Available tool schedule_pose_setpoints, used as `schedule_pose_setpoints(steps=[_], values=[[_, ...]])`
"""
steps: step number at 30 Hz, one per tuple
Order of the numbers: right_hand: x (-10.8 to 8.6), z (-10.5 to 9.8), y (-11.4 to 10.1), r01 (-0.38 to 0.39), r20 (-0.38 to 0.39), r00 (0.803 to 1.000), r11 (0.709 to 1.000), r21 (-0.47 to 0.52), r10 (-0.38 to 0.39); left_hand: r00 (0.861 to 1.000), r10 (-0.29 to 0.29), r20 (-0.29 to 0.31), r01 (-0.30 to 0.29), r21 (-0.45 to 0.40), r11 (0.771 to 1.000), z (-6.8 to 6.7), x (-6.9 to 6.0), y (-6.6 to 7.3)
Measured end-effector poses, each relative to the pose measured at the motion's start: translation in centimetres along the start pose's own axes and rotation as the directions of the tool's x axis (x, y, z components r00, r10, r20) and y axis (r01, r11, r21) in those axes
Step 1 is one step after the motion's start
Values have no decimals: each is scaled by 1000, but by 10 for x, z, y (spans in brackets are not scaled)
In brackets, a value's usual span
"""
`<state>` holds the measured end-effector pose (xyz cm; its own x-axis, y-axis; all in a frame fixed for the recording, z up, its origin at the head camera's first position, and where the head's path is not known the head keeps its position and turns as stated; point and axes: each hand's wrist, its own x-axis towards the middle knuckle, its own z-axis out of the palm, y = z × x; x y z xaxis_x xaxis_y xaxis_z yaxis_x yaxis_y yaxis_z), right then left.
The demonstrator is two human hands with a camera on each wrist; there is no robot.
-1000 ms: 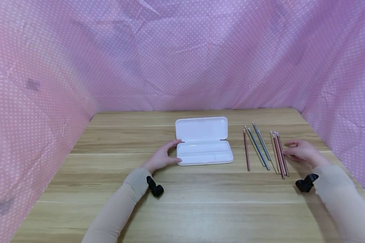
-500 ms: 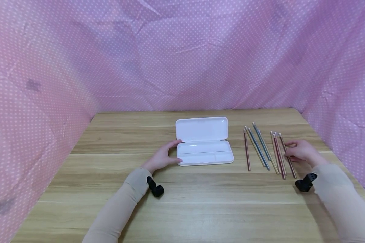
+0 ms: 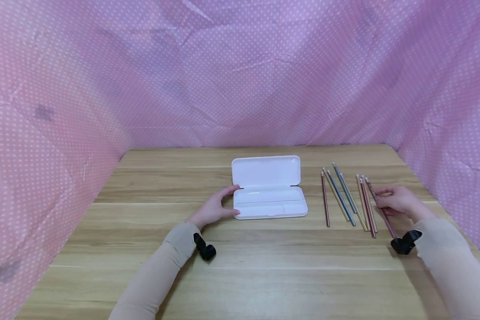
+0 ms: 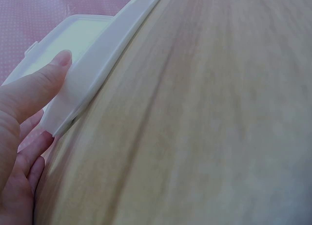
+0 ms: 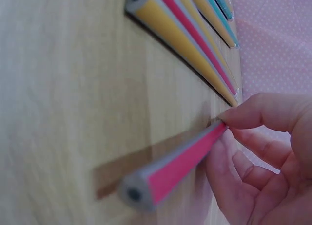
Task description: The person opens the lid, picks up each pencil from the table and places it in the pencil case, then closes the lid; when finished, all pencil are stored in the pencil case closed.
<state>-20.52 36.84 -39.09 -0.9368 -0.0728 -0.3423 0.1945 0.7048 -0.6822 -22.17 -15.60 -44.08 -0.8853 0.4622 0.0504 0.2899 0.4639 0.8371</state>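
An open white pencil case (image 3: pixel 270 210) lies on the table, its lid (image 3: pixel 266 171) laid back. At its left end my left hand (image 3: pixel 213 207) holds the case; in the left wrist view the thumb (image 4: pixel 48 81) lies on the rim and fingers touch the end below. My right hand (image 3: pixel 400 202) pinches a red-striped pencil (image 5: pixel 183 166) between thumb and fingertips. The pencil's near end is lifted, with its shadow on the table. Just left of that hand lies a group of red and yellow pencils (image 3: pixel 366 206).
Further left lie blue and yellow pencils (image 3: pixel 341 198) and a single red pencil (image 3: pixel 325 200), right of the case. The wooden table (image 3: pixel 264 266) meets a pink dotted cloth (image 3: pixel 240 80) behind and at the sides.
The right hand has drawn one red pencil rightward out of the group, and its near end has risen from the table. The left hand and the case stay put.
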Motion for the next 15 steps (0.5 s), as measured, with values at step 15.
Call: schedule_pose_setpoints(steps=[15], values=[[-4, -11, -6, 59, -14, 998, 998, 0, -59, 1000, 6, -12, -6, -3, 1000, 3, 0, -2]])
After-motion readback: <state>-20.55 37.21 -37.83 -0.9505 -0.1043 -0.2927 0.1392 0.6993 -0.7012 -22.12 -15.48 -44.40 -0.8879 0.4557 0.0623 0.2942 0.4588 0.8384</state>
